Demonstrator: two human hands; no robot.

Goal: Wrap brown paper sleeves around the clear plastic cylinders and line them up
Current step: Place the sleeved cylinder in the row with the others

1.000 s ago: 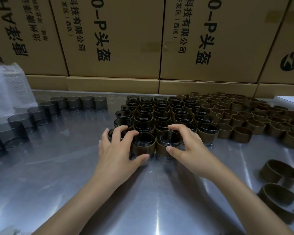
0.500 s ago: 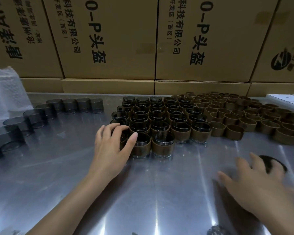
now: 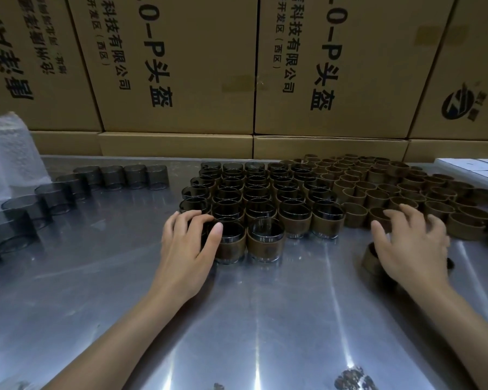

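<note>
A block of clear cylinders wrapped in brown sleeves (image 3: 265, 198) stands in rows at mid-table. Two more wrapped cylinders (image 3: 265, 243) stand in front of the block. My left hand (image 3: 189, 246) curls over a third wrapped cylinder at the front left, which it mostly hides. Its thumb presses the side of the neighbouring one (image 3: 233, 244). My right hand (image 3: 409, 243), blurred and with fingers spread, hovers over a loose brown sleeve (image 3: 370, 258) and holds nothing. Several empty brown sleeves (image 3: 392, 190) stand packed together right of the block. Bare clear cylinders (image 3: 54, 195) curve along the left.
The table is shiny metal (image 3: 251, 319). Stacked cardboard boxes (image 3: 181, 66) wall off its far edge. A bubble-wrap bag (image 3: 9, 159) sits at the far left. A white flat object (image 3: 473, 167) lies at the far right edge.
My right hand left the front row, swung to the lower right, then came up over a loose sleeve. My left hand stayed on the front-left cylinder.
</note>
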